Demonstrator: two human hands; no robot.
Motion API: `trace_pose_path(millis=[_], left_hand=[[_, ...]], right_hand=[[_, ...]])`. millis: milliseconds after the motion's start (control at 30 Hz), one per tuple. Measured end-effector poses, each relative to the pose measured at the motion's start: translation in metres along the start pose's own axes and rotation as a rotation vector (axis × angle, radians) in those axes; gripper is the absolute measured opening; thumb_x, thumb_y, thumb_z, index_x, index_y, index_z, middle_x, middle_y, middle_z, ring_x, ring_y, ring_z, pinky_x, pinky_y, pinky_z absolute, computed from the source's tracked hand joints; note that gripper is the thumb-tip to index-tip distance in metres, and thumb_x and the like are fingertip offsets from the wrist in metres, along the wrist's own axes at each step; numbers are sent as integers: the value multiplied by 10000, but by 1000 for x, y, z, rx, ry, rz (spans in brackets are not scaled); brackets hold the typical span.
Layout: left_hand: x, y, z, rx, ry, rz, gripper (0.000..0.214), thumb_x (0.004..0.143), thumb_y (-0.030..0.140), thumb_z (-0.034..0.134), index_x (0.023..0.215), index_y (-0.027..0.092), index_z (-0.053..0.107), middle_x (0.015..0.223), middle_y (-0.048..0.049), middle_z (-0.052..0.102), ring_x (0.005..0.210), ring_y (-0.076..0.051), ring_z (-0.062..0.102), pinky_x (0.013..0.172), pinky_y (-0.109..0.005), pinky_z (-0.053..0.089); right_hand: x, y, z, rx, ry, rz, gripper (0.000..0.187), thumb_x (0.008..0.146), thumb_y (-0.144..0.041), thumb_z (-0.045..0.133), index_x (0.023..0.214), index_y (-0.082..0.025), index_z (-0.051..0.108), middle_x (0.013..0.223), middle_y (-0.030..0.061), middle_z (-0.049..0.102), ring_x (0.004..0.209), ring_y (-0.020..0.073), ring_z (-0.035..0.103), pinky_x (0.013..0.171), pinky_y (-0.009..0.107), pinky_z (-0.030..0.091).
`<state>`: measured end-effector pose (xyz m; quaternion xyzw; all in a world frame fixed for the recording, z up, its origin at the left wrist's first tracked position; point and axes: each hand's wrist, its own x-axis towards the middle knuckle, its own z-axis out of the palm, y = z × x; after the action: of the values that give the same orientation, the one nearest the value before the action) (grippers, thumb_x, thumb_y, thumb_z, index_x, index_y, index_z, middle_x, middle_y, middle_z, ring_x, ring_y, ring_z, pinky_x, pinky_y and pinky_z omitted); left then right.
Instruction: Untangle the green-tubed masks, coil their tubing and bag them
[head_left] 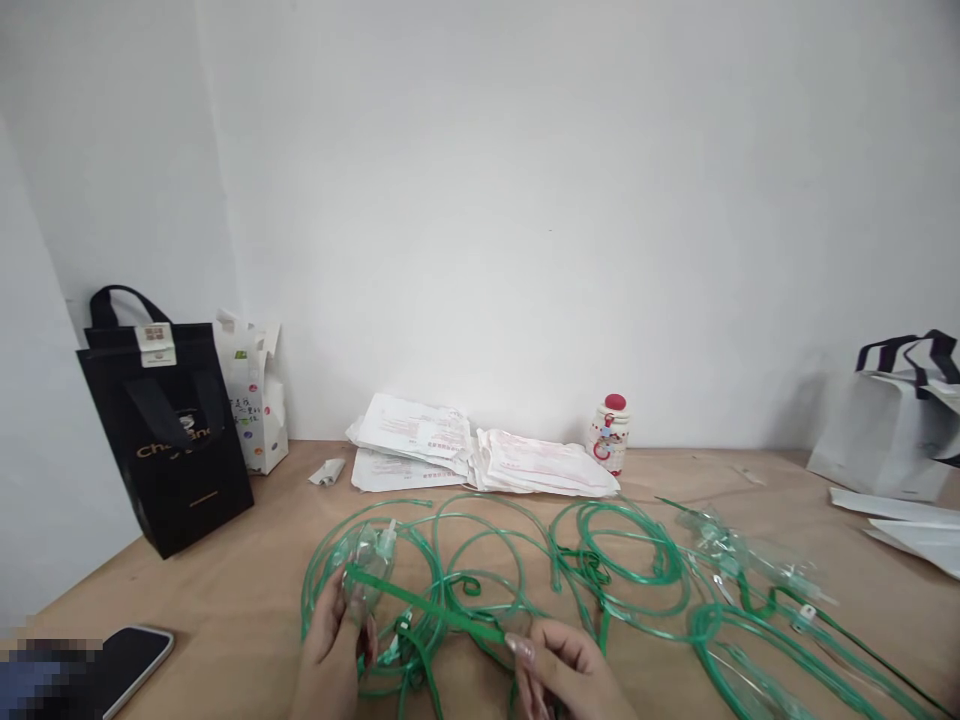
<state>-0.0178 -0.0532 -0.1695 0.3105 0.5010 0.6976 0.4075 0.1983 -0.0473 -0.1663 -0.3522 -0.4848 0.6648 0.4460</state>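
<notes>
My left hand (pixel 330 645) is curled round a clear green oxygen mask (pixel 369 565) near the table's front edge. My right hand (pixel 566 672) pinches the end of the mask's flat green strap (pixel 427 603), which stretches taut between both hands. Coils of green tubing (pixel 480 560) lie under and behind the hands. More green tubing and clear masks (pixel 739 590) spread over the table to the right.
Wooden table (pixel 225 580) against a white wall. Black paper bag (pixel 169 430) and a small white carton (pixel 255 400) at the back left. Stack of white packets (pixel 480 455), a red-capped bottle (pixel 610 432), a white bag (pixel 892 430) at right, a phone (pixel 131 665) at front left.
</notes>
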Motion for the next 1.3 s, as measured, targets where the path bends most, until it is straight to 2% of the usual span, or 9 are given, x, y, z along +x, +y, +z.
trace_pose_path(millis=[100,200,433,633,800,933,1033,1233,1300], left_hand=[[3,0,-4,-64,-12,11,606,480,600,726,877,215,478,362,88,498,353,-96,395,363,-188,308],[6,3,-5,-138,29,4,503,498,535,752,778,218,480,397,101,498,372,-79,414,379,-169,327],[14,19,-10,-262,122,-31,310,542,323,753,587,180,483,439,92,478,427,-57,426,417,-144,380],[26,23,-18,-310,191,-53,152,673,103,588,599,176,477,465,78,474,438,-67,445,439,-158,400],[27,19,-19,-302,212,-48,134,658,74,560,619,174,480,484,76,473,438,-61,453,457,-156,408],[22,12,-15,-257,162,-37,143,615,175,625,614,185,481,471,84,476,427,-63,453,443,-157,394],[21,5,-11,-203,112,-58,218,564,248,663,711,197,510,426,99,469,377,-72,444,407,-168,363],[12,-5,-4,-6,-101,-95,460,596,348,670,995,141,576,342,95,419,277,-109,376,322,-200,231],[1,-4,-1,151,-177,14,410,648,356,652,998,145,617,417,90,394,335,-106,370,356,-216,265]], right_hand=[[3,-9,-7,95,128,-48,471,658,-503,671,447,-178,402,334,-68,418,258,27,293,303,182,122],[5,-21,-12,198,219,-89,471,658,-441,696,442,-180,369,366,-73,400,306,33,313,327,178,190],[11,-30,-24,459,263,2,391,595,-333,756,467,-167,426,412,-87,382,325,15,258,308,146,206],[16,-34,-36,634,343,33,369,575,-269,781,497,-169,434,432,-102,333,334,9,271,294,129,240],[16,-41,-43,662,413,25,313,602,-209,761,533,-175,458,452,-98,375,330,12,302,274,127,252],[16,-41,-48,559,577,-62,207,581,-138,752,620,-182,553,542,-63,522,394,42,439,286,137,317],[15,-36,-49,522,625,-92,187,556,-117,752,593,-179,579,493,-71,496,407,57,466,294,145,338],[13,-30,-34,418,506,-116,206,563,-208,762,488,-165,575,449,-74,478,312,21,330,266,154,278],[12,-30,-29,428,485,-79,226,553,-263,779,493,-165,585,477,-64,528,305,13,316,260,146,259]])
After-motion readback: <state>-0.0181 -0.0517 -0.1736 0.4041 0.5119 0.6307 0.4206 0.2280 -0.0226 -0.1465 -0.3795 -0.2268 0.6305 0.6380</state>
